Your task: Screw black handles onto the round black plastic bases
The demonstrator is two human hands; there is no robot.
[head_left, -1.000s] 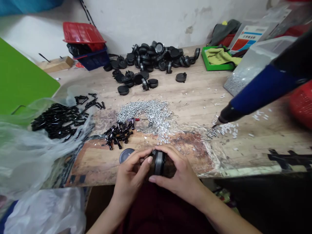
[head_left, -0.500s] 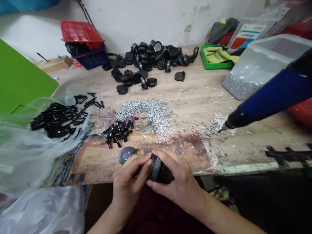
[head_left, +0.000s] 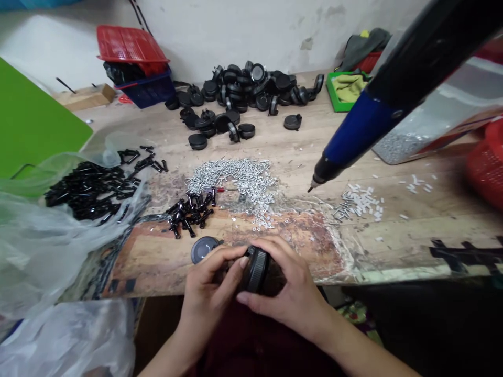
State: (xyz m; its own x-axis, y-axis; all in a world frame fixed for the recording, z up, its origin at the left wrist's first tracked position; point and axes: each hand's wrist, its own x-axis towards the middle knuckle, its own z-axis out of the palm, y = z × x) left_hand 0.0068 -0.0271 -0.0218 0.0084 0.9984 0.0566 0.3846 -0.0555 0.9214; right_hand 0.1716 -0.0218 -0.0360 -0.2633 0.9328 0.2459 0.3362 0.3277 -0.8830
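Note:
Both hands are closed on a round black part with a ribbed rim (head_left: 257, 269), held on edge at the table's front edge. My left hand (head_left: 214, 285) pinches its left side by a small lug, thumb and forefinger together; whether a smaller piece is between them is hidden. My right hand (head_left: 288, 280) grips the rim from the right, fingers over the top and thumb below. Just behind my left hand lies another round black part (head_left: 204, 248), flat on the table. Beyond are a small heap of glossy black parts (head_left: 190, 214) and a pile of silver screws and nuts (head_left: 236, 178).
A blue and black power screwdriver (head_left: 353, 128) hangs at the right, tip down. Several black round parts (head_left: 239, 91) are heaped at the back. Left, a clear plastic bag (head_left: 35, 241) spills black pieces (head_left: 92, 188). White sleeves (head_left: 359, 201) lie right; a clear bin (head_left: 432, 115) stands behind.
The hanging screwdriver has swung left and its tip sits higher. Both hands keep hold of the round part, which has shifted slightly to the right and turned a little.

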